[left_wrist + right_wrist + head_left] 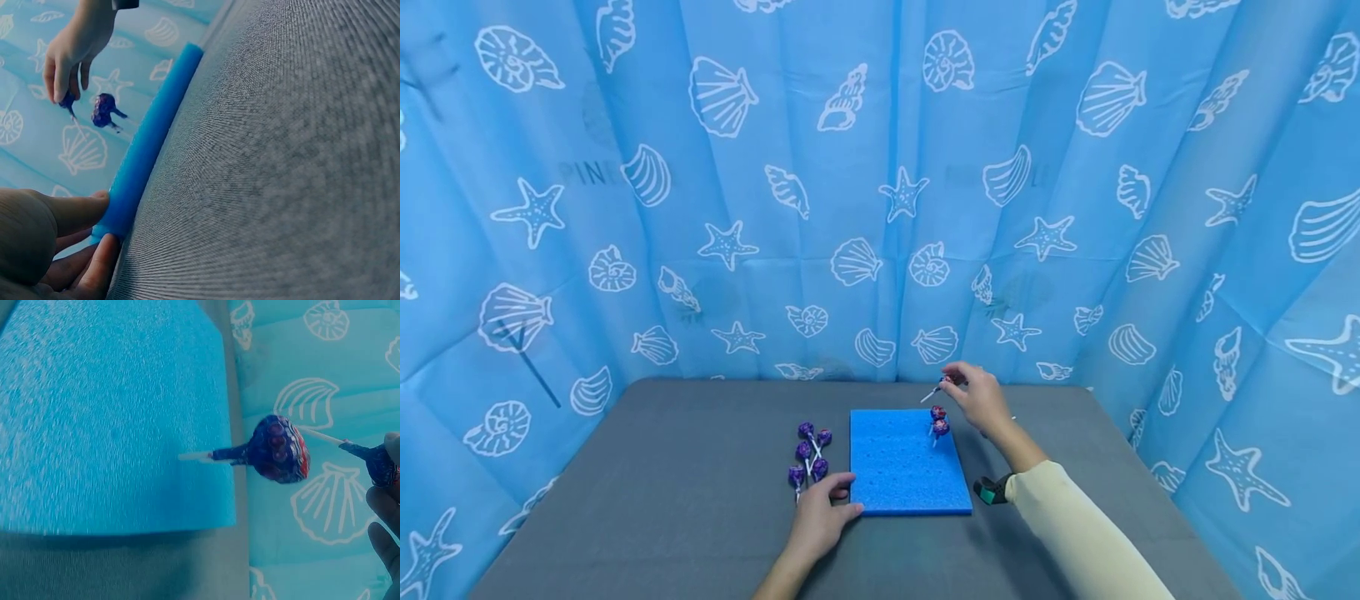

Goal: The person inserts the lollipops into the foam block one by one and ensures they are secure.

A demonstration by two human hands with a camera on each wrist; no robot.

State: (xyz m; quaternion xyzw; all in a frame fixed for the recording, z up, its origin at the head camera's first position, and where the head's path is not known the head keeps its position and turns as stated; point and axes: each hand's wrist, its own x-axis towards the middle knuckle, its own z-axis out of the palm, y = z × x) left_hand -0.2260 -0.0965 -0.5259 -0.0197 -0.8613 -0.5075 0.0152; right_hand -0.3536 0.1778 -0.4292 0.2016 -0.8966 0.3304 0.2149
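Note:
My right hand (982, 402) pinches a lollipop (947, 381) by its wrapped head above the far right part of a blue foam board (902, 475). Its white stick points down and to the left, free of the foam. Two lollipops with red and purple wrappers, one of them the nearer lollipop (940, 427), stand upright in the board near its right edge. In the right wrist view a standing lollipop (278, 450) has its stick in the foam. My left hand (820, 517) holds the board's near left corner between thumb and fingers, as the left wrist view shows.
Several purple lollipops (806, 450) lie on the grey cloth-covered table (700, 483) left of the board. A white stick end (1013, 418) shows beyond the right forearm, its other end hidden. A blue shell-patterned curtain (880, 208) hangs behind and at both sides.

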